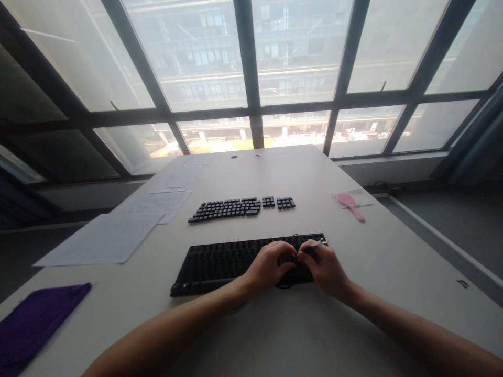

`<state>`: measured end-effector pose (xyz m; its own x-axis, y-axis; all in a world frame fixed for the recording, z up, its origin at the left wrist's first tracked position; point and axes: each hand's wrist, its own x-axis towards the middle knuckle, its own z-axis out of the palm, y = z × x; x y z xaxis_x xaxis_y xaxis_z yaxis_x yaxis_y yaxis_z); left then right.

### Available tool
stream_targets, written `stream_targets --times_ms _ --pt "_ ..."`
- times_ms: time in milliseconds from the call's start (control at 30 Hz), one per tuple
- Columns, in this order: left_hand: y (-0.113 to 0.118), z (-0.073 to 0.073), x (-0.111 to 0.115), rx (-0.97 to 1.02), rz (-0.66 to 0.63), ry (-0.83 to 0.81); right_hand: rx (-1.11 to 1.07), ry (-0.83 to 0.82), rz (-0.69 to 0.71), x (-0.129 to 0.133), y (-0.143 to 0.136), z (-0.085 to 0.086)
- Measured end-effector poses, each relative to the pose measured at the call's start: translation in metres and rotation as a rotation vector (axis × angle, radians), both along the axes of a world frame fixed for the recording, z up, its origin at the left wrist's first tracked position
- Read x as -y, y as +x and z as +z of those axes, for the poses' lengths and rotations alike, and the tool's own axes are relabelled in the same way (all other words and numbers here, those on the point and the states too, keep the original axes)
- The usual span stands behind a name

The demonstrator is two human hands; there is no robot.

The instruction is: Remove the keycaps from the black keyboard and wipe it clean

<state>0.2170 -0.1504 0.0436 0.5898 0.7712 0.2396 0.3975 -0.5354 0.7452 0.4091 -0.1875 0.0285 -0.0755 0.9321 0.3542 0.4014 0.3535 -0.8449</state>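
Note:
A black keyboard base (223, 262), its key area mostly bare of caps, lies across the near part of the white table. Over its right part, my left hand (271, 262) is closed in a pinch on something small and dark that I cannot make out. Right beside it, my right hand (320, 262) has its fingers closed around a thin tool (317, 244) with a pale end. The fingertips of both hands nearly meet. Beyond the base, loose black keycaps (228, 208) stand in rows, with two smaller groups of keycaps (285, 202) to their right.
Paper sheets (102, 238) cover part of the left side of the white table (275, 335). A purple cloth (39, 319) lies at the near left. To the right are a pink brush (351, 204) on clear plastic and a small dark piece (462, 284). Windows stand behind.

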Motion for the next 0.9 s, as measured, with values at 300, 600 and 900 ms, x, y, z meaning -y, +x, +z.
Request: stream_targets --times_ms 300,600,900 --pt "-0.001 0.004 0.006 -0.043 -0.112 0.195 -0.316 -0.241 0.03 -0.007 0.001 -0.002" --pt "-0.015 0.018 -0.07 -0.088 0.194 0.233 -0.341 -0.225 0.015 -0.008 0.001 -0.002" --pt "-0.021 -0.01 -0.151 -0.381 0.351 0.317 -0.367 -0.255 0.055 -0.007 0.002 -0.004"
